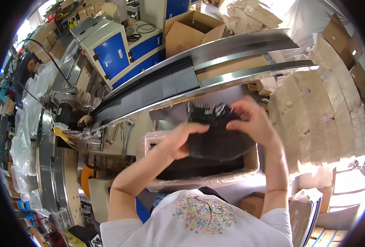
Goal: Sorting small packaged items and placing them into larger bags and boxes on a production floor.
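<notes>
In front of my chest I hold a stack of thin black sheet-like pieces [219,142], partly smeared by motion, with uneven ends along its far edge. My left hand [182,140] grips its left side, thumb on top and the other fingers mostly hidden. At its far right corner is my right hand [252,123], thumb and fingers curled round the edge. Below the stack stands an open carton lined with clear plastic [254,158]; its dark contents are largely covered. Beyond my hands, a row of similar black pieces [166,84] stands packed in a metal channel.
The long metal channel [252,76] runs across the view, meeting a machine head [67,113] at the left. A wrench [127,138] lies on the bench. Behind are a blue-doored cabinet [112,57] and an open cardboard box [190,31]. Wrapped cartons [314,119] are stacked at the right.
</notes>
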Demonstrator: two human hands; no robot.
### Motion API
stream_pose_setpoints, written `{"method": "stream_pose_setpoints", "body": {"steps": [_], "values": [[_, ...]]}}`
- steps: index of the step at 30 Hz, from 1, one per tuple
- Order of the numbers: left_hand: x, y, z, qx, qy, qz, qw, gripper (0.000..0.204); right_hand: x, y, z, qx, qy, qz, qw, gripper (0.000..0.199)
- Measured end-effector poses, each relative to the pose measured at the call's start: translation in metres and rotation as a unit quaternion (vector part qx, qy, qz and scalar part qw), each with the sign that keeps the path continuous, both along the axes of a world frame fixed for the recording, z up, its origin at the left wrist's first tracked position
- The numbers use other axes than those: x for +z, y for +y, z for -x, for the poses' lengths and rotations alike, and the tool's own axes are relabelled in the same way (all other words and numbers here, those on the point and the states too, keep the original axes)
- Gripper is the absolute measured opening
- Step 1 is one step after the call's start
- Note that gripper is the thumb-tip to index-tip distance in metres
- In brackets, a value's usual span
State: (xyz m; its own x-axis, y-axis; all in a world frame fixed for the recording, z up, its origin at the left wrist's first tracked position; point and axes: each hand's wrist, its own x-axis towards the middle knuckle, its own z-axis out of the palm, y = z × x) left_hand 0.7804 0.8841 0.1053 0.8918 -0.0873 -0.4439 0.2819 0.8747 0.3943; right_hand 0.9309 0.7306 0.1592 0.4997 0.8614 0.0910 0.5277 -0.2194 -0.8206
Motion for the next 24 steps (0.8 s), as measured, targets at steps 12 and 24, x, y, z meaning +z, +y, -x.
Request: {"method": "stream_pose_setpoints", "body": {"steps": [12, 24], "values": [[0.045, 0.076, -0.137, 0.064, -0.232, -0.018, 0.970, 0.029, 0.077, 0.135, -0.094, -0.180, -0.307, 0.261, 0.897, 0.088], [0.034, 0.086, -0.058, 0.152, -0.242, -0.434, 0.854, 0.058, 0.054, 0.148, -0.040, -0.269, -0.429, 0.377, 0.775, 0.115]]}}
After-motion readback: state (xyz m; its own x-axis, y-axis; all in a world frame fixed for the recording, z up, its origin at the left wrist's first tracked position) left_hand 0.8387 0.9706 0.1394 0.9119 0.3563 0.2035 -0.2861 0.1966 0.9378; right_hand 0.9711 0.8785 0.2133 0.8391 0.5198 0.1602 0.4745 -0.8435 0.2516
